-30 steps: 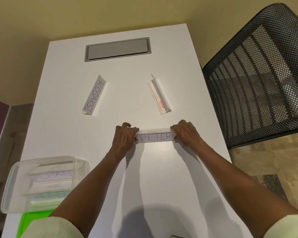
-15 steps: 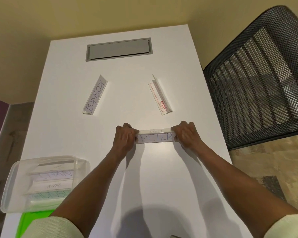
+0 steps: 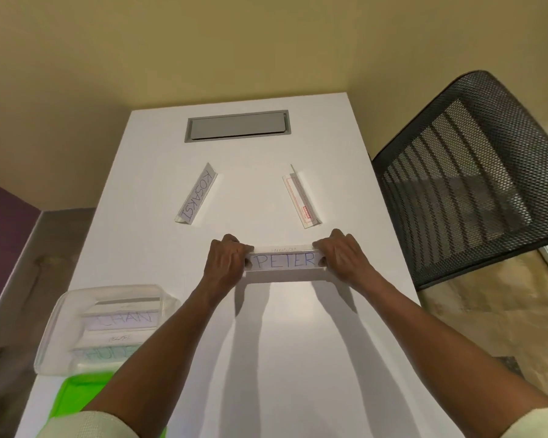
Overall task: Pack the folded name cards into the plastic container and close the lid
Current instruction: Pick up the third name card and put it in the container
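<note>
On the middle of the white table, you are gripping the PETER card at both ends: your left hand is curling its fingers round the left end, and your right hand is pinching the right end the same way. That folded card is lying crosswise in front of you, its lettering facing you, and whether it is touching the tabletop or raised just above it is not something the view is settling.

Beyond your hands, 2 more folded cards are lying on the table, well apart from each other. To the left, the KOSAKSI card is sitting at a slant with its name showing. To the right, the red-printed card is slanting the other way, its near end coming close to your right knuckles without touching them.

At the near left corner, the plastic container is standing open with several name cards already lying inside; CHAN is readable on 1 of them, while the others are too blurred to read. Just in front of it, the green lid is lying flat on the table, partly hidden under your left forearm.

At the far end, a grey cable hatch is sitting flush in the tabletop, and a black mesh chair is standing beside the table on your right.
</note>
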A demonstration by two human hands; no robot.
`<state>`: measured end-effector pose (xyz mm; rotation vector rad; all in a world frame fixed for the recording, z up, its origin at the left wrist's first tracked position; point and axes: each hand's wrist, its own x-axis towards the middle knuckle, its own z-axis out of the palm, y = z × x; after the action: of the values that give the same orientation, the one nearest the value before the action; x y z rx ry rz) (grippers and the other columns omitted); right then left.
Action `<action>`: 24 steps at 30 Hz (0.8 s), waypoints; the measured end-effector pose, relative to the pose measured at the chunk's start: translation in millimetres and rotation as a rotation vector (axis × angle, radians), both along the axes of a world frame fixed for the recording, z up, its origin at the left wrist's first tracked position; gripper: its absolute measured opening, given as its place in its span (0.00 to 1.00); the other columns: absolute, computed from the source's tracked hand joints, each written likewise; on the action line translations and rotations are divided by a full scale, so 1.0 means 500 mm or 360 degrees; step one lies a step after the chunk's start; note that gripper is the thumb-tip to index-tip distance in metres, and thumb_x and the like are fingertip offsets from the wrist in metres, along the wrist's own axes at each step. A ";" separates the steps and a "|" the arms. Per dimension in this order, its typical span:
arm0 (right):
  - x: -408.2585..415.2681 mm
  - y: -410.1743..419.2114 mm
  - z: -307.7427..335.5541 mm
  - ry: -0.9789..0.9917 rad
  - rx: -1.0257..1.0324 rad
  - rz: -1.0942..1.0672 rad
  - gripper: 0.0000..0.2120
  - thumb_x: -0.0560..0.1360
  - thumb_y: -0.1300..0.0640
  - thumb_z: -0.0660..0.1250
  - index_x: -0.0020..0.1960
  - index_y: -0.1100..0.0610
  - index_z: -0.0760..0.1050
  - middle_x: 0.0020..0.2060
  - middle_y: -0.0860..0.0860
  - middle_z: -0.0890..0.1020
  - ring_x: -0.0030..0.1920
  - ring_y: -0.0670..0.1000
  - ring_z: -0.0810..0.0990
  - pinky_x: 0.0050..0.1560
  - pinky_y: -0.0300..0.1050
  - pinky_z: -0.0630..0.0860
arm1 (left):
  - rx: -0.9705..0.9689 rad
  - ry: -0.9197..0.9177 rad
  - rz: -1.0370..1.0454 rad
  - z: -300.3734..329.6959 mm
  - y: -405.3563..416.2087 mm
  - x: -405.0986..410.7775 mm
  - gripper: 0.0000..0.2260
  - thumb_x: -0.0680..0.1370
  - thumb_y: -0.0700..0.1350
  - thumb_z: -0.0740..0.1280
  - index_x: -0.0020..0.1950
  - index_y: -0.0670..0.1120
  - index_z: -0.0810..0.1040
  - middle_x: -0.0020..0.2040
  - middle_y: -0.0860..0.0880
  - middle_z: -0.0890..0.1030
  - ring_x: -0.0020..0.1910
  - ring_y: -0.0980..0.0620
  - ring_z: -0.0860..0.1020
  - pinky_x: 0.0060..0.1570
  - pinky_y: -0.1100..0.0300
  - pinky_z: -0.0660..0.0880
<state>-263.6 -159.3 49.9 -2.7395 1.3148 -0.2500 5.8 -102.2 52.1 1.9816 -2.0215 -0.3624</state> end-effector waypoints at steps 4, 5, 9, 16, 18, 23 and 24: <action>0.002 0.018 0.028 -0.0023 0.0008 0.0021 0.15 0.60 0.68 0.79 0.45 0.64 0.81 0.34 0.58 0.84 0.36 0.60 0.78 0.30 0.48 0.69 | -0.0172 0.0049 0.0009 0.032 0.030 0.007 0.11 0.71 0.32 0.70 0.50 0.44 0.85 0.38 0.49 0.86 0.49 0.44 0.78 0.43 0.57 0.60; 0.002 0.023 0.033 -0.0002 0.0012 0.0006 0.14 0.63 0.67 0.77 0.48 0.64 0.81 0.37 0.58 0.85 0.39 0.60 0.78 0.32 0.48 0.69 | -0.0198 0.0073 0.0013 0.040 0.037 0.010 0.11 0.71 0.32 0.71 0.49 0.44 0.85 0.37 0.49 0.86 0.48 0.44 0.79 0.43 0.57 0.60; 0.009 0.046 0.051 0.0032 0.0038 -0.0033 0.14 0.70 0.63 0.71 0.56 0.61 0.79 0.44 0.58 0.84 0.46 0.60 0.76 0.39 0.49 0.70 | -0.0250 -0.0004 -0.0058 0.071 0.068 0.024 0.10 0.68 0.32 0.74 0.48 0.41 0.85 0.36 0.45 0.85 0.46 0.42 0.80 0.40 0.55 0.68; 0.048 0.111 0.087 0.0217 0.0055 -0.0058 0.12 0.74 0.57 0.64 0.57 0.53 0.76 0.47 0.51 0.82 0.51 0.55 0.71 0.43 0.48 0.69 | -0.0301 -0.0072 -0.0072 0.116 0.132 0.066 0.10 0.68 0.33 0.74 0.48 0.39 0.85 0.38 0.40 0.85 0.46 0.42 0.82 0.39 0.58 0.69; 0.067 0.132 0.097 0.0240 0.0049 -0.0034 0.10 0.73 0.57 0.63 0.54 0.54 0.76 0.45 0.51 0.82 0.49 0.55 0.71 0.41 0.48 0.68 | -0.0321 -0.0080 -0.0101 0.125 0.157 0.088 0.11 0.65 0.32 0.77 0.47 0.39 0.86 0.36 0.40 0.85 0.42 0.40 0.82 0.35 0.55 0.74; 0.136 0.183 0.120 0.0178 0.0056 0.0005 0.09 0.71 0.56 0.67 0.52 0.54 0.77 0.43 0.52 0.83 0.48 0.55 0.71 0.41 0.48 0.69 | -0.0361 -0.0074 -0.0141 0.133 0.223 0.162 0.14 0.62 0.33 0.79 0.46 0.38 0.85 0.35 0.42 0.84 0.38 0.40 0.82 0.31 0.51 0.77; 0.153 0.193 0.123 0.0162 0.0056 0.0024 0.10 0.71 0.56 0.68 0.52 0.54 0.77 0.43 0.52 0.83 0.48 0.55 0.72 0.40 0.48 0.69 | -0.0363 -0.0076 -0.0147 0.134 0.236 0.179 0.15 0.62 0.33 0.80 0.47 0.38 0.85 0.35 0.41 0.84 0.37 0.40 0.82 0.32 0.50 0.78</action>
<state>-187.3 -62.9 111.6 -2.7648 1.3077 -0.0865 95.3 15.8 119.1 1.7804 -2.0845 -0.0981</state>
